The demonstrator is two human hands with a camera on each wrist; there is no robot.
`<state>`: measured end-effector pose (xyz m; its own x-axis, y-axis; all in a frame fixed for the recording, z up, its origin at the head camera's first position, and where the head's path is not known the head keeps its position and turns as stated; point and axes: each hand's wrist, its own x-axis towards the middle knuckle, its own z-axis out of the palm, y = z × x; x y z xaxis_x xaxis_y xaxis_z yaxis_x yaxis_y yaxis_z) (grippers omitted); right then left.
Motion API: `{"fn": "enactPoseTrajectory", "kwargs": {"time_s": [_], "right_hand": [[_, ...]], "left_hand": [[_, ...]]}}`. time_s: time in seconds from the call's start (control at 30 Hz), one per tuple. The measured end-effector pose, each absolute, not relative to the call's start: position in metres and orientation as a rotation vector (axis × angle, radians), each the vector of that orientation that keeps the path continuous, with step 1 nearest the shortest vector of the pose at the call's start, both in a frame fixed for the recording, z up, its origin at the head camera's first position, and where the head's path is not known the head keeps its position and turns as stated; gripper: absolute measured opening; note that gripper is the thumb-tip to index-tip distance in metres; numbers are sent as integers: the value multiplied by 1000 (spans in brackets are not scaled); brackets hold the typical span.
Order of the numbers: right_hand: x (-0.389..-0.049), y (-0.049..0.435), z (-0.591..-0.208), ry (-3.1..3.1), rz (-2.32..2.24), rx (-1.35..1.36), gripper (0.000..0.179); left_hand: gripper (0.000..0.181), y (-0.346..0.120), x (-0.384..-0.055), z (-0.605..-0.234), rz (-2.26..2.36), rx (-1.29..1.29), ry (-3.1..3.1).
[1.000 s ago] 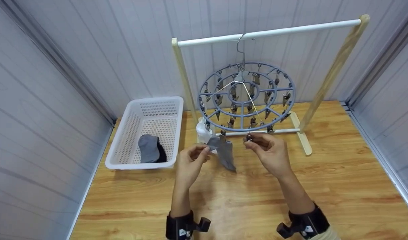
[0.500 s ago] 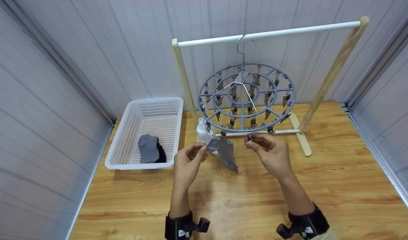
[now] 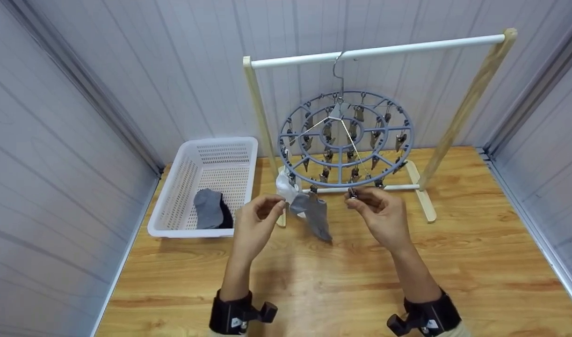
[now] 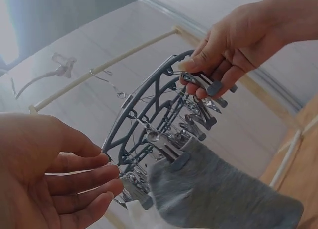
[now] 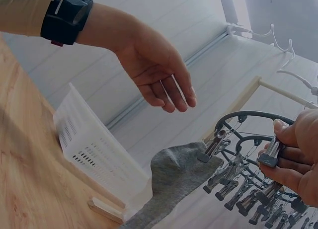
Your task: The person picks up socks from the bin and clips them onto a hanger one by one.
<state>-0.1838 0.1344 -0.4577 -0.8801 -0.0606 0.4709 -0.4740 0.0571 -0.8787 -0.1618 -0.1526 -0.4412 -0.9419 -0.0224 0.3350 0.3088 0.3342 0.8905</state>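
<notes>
A round blue-grey clip hanger [image 3: 338, 111] hangs from the rack with metal clips around its rings. One clip holds a grey sock [image 3: 319, 220] at the hanger's front edge. Beside it on the left is a white sock [image 3: 286, 187], partly overlapped by the grey one. My left hand [image 3: 257, 227] is just left of the grey sock, holding nothing; its fingers are relaxed and apart from the cloth in the right wrist view. Between thumb and fingers, my right hand [image 3: 383, 219] pinches a metal clip [image 5: 271, 153] on the hanger's front rim, with no cloth in it.
On the left stands a white plastic basket [image 3: 192, 233] with a grey sock [image 3: 208, 209] and something black [image 3: 227, 217] in it. The rack's white bar [image 3: 416, 47] rests on wooden posts. Panelled walls enclose the wooden surface [image 3: 314, 290] on three sides.
My left hand has let go of the grey sock and moved left, away from it. The sock hangs by its clip. My right hand still pinches the same clip.
</notes>
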Motion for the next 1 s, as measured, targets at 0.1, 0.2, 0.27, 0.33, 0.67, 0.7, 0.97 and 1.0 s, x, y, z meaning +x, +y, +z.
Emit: {"fn": "enactPoseTrajectory", "kwargs": {"time_s": [0.1, 0.2, 0.27, 0.33, 0.67, 0.7, 0.97, 1.0], "right_hand": [[-185, 135, -457, -2026, 1898, 537, 18], [-186, 135, -457, -2016, 1893, 553, 18], [-187, 136, -457, -2016, 1882, 558, 18], [-187, 136, -458, -2017, 1877, 559, 17], [-184, 139, -458, -2027, 1873, 546, 18], [-184, 139, -458, -2026, 1876, 546, 18], [-184, 136, -457, -2033, 1923, 533, 18], [-184, 136, -456, -2035, 1930, 527, 19]], "left_hand": [[12, -160, -165, -430, -1578, -300, -2361], [11, -169, -169, -417, -1507, -311, -2404], [11, -175, -173, -409, -1464, -304, -2431], [10, -181, -178, -403, -1408, -294, -2459], [11, -193, -194, -383, -1236, -297, -2536], [11, -194, -195, -382, -1228, -293, -2540], [13, -207, -219, -384, -1131, -229, -2611], [14, -209, -223, -384, -1112, -222, -2627]]}}
